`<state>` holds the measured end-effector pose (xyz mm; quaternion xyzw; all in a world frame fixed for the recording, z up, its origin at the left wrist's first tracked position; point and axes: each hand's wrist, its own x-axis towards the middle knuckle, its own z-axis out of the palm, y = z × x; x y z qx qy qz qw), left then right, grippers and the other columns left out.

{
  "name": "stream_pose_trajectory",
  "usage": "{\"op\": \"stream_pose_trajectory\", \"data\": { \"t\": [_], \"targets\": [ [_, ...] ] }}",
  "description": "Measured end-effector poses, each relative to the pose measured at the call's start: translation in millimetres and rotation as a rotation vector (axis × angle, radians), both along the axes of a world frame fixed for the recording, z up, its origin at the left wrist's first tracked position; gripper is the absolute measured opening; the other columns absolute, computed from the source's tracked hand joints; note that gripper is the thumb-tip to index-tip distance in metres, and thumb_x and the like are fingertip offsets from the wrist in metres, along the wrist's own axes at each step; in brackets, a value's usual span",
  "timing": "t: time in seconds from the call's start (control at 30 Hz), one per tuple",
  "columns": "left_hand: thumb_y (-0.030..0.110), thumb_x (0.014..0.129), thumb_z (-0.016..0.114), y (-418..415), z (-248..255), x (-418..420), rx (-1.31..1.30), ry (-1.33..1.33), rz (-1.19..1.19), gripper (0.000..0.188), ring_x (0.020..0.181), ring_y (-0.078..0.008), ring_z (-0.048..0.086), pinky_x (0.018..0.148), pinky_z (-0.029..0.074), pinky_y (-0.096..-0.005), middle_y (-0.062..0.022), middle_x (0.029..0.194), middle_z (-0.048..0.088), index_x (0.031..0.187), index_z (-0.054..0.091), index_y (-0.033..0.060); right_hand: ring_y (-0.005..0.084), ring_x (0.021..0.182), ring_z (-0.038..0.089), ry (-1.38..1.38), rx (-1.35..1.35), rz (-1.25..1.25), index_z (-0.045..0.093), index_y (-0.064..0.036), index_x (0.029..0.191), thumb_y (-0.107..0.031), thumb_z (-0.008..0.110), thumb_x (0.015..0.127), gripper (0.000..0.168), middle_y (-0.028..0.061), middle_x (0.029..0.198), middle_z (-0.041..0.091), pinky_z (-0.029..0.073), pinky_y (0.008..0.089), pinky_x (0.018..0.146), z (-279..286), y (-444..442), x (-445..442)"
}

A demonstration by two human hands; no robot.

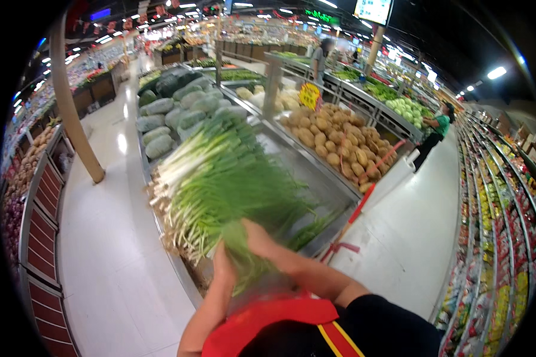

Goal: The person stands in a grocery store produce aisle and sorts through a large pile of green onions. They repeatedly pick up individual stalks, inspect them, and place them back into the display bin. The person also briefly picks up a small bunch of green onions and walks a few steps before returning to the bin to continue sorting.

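Both of my hands are together at the near end of a steel produce stand. My left hand is on the root side and my right hand on the leafy side, with a blurred bunch of green onions between them. Motion blur hides the fingertips. Beyond my hands lies a broad pile of green onions, white roots to the left and green leaves to the right. Thicker white-stemmed onions lie at its far end. Loose green leaves rest on the steel by the stand's near right edge.
Winter melons sit beyond the onions; potatoes fill the bin to the right. A roll of plastic bags and a red-wrapped bar stand at the right edge. A wooden post rises at left. A person in green stands by cabbages.
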<state>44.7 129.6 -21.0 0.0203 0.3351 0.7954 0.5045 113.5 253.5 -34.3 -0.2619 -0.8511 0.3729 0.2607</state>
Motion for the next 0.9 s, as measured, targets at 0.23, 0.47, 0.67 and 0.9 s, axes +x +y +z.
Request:
{"op": "stream_pose_trajectory", "data": {
  "t": [0.23, 0.47, 0.67, 0.9],
  "targets": [
    [0.043, 0.093, 0.054, -3, -6, 26, -0.222, 0.312, 0.084, 0.051, 0.118, -0.0221, 0.048, 0.092, 0.046, -0.0392, -0.0058, 0.129, 0.052, 0.133, 0.047, 0.0118, 0.0392, 0.095, 0.054, -0.165, 0.201, 0.012, 0.05, -0.002, 0.095, -0.018, 0.053, 0.083, 0.02, 0.0203, 0.096, 0.058, 0.042, 0.0471, 0.079, 6, -37, -15],
    [0.044, 0.091, 0.059, 13, -30, 20, -0.167, -0.038, 0.139, 0.044, 0.108, -0.0217, 0.055, 0.09, 0.047, -0.0402, -0.0039, 0.122, 0.055, 0.127, 0.05, 0.0202, 0.0382, 0.102, 0.052, -0.167, 0.156, 0.219, 0.056, -0.005, 0.111, -0.021, 0.063, 0.072, 0.043, 0.0197, 0.106, 0.055, 0.041, 0.0461, 0.087, -13, -20, 2],
    [0.042, 0.093, 0.055, 41, -5, 34, -0.109, -0.141, 0.161, 0.037, 0.104, -0.0204, 0.056, 0.087, 0.048, -0.0383, -0.0048, 0.114, 0.058, 0.121, 0.052, 0.0192, 0.0343, 0.106, 0.048, 0.244, 0.176, 0.147, 0.058, -0.007, 0.116, -0.019, 0.059, 0.079, 0.039, 0.0145, 0.113, 0.052, 0.038, 0.0437, 0.092, 8, -2, 18],
    [0.043, 0.097, 0.045, 69, 9, 38, -0.069, -0.069, 0.196, 0.036, 0.101, -0.0193, 0.057, 0.085, 0.049, -0.0358, -0.0069, 0.111, 0.058, 0.117, 0.051, 0.0134, 0.0327, 0.112, 0.047, 0.324, 0.261, 0.034, 0.055, -0.007, 0.123, -0.032, 0.046, 0.094, 0.039, 0.0133, 0.12, 0.052, 0.034, 0.0446, 0.095, 23, 0, 15]
  ]
}}
